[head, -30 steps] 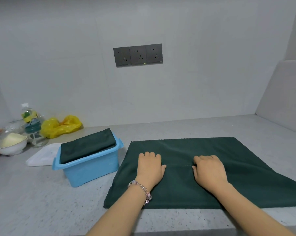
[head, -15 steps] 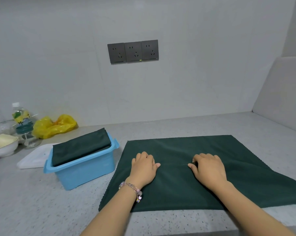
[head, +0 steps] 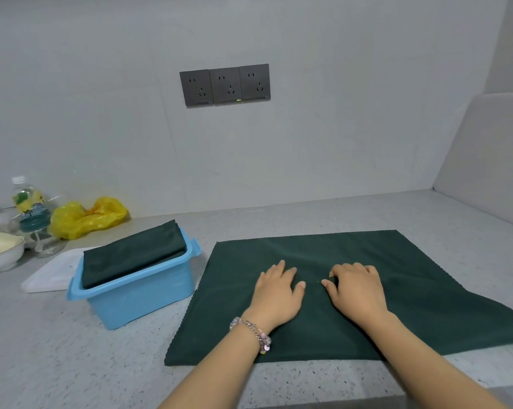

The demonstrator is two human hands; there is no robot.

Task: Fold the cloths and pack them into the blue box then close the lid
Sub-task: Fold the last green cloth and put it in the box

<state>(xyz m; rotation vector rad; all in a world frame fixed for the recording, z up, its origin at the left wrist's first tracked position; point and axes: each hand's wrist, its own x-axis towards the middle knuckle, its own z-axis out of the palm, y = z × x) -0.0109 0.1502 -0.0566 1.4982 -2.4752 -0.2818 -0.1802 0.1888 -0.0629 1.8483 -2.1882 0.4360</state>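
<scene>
Dark green cloth (head: 352, 293) spread flat on the speckled grey counter (head: 57, 349), just right of the blue box (head: 140, 293), nearly touching the box's right wall. Long axis left to right, parallel to the counter's front edge; near right corner running out of view at the right. Left hand (head: 277, 293) palm down near the cloth's middle, fingers straight and pointing away toward the wall, pressing the fabric, gripping nothing. Beaded bracelet (head: 256, 335) on that wrist. Right hand (head: 357, 290) just right of the left one, knuckles raised, fingers curled down onto the cloth, thumb tip pointing at the left hand; whether any fabric is pinched cannot be told. Small gap between the two thumbs.

Folded green cloth (head: 131, 256) lying in the blue box, tilted, its far end higher and standing above the rim, long axis along the box. White lid (head: 53, 274) flat on the counter, just left of the box and partly behind it. Further left of the box: yellow plastic bag (head: 87, 216), clear bottle (head: 28, 199), white bowl (head: 1, 252). Three dark wall sockets (head: 224, 85) above the cloth.
</scene>
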